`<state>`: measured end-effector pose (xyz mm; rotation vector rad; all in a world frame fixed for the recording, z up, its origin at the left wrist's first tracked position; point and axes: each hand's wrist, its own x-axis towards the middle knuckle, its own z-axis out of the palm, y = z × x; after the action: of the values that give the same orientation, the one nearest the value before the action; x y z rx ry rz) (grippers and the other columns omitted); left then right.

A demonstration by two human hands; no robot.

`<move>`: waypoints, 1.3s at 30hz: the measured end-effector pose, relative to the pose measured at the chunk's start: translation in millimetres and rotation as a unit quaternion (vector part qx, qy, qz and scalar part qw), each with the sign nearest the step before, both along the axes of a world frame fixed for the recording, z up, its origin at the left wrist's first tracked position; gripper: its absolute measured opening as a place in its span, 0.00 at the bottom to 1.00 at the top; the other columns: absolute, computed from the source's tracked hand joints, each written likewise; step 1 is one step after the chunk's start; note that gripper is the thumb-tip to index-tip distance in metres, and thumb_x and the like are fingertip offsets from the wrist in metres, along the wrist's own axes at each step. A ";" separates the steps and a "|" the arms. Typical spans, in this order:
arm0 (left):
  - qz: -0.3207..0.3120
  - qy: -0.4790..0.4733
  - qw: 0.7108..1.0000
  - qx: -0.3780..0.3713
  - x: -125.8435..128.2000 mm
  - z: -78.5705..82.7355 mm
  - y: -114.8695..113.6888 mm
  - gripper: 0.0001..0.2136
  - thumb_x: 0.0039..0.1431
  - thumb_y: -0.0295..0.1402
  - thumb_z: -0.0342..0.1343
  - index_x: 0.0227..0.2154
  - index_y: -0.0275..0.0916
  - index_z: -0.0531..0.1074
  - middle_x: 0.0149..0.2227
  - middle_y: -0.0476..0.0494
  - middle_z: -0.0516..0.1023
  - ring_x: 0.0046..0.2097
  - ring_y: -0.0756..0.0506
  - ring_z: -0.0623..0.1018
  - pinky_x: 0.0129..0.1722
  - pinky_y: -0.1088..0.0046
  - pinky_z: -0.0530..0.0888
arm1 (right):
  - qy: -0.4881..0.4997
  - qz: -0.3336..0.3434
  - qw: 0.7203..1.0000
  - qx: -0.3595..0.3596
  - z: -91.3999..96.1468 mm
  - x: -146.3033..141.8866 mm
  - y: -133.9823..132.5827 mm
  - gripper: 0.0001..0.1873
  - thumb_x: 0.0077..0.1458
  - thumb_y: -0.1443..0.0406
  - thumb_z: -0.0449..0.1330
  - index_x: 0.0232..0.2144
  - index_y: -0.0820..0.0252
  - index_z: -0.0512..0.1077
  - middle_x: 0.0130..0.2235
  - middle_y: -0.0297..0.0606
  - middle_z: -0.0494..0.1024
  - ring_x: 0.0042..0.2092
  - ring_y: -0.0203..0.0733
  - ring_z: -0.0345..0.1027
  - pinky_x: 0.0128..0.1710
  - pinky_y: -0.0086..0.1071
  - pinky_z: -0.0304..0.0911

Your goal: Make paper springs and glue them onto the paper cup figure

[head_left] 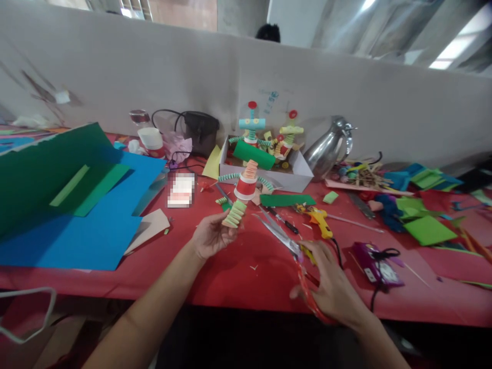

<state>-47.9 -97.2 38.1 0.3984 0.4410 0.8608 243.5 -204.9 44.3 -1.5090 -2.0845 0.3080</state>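
My left hand pinches a folded paper spring in light green and peach. Just beyond it stands a red and white paper cup figure, with a peach folded strip on top and green folded arms. My right hand is closed around the red handles of a pair of scissors; their blades point up and to the left, slightly parted. Partly behind those fingers lies something yellow. Beyond the scissors are a black pen-like tool and a yellow glue gun.
Large blue sheets and green sheets cover the left. A white box holds two more cup figures. Near it stand a steel jug and a black bag. A corded purple device and paper scraps lie right.
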 end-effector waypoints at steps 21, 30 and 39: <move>-0.058 0.050 0.997 -0.025 1.3 0.9 -1.7 0.14 0.64 0.34 0.50 0.31 0.27 0.75 0.29 0.33 0.79 0.21 0.53 0.75 0.15 0.87 0.66 | -0.087 0.022 0.993 0.070 10.3 -25.1 34.0 0.26 0.55 0.60 0.59 0.56 0.58 0.65 0.51 0.48 0.71 0.49 0.52 0.72 0.40 0.40 0.73; -0.062 0.058 0.996 0.000 1.8 -4.0 -0.2 0.15 0.63 0.36 0.52 0.30 0.27 0.75 0.29 0.34 0.79 0.21 0.54 0.74 0.15 0.87 0.67 | -0.124 0.045 0.987 0.097 13.8 -22.6 31.7 0.25 0.57 0.61 0.58 0.57 0.60 0.66 0.50 0.48 0.75 0.49 0.52 0.73 0.38 0.39 0.74; -0.064 0.075 0.995 0.004 0.7 -2.9 0.2 0.13 0.61 0.37 0.55 0.37 0.29 0.76 0.28 0.37 0.78 0.21 0.55 0.73 0.15 0.87 0.66 | -0.115 0.058 0.983 0.128 5.2 -20.0 29.1 0.23 0.60 0.57 0.57 0.54 0.62 0.68 0.48 0.48 0.78 0.47 0.53 0.75 0.40 0.40 0.73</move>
<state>-47.2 -97.0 35.1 0.4955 0.5452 0.7099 223.5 -175.8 49.6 -1.3230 -2.2950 -0.0973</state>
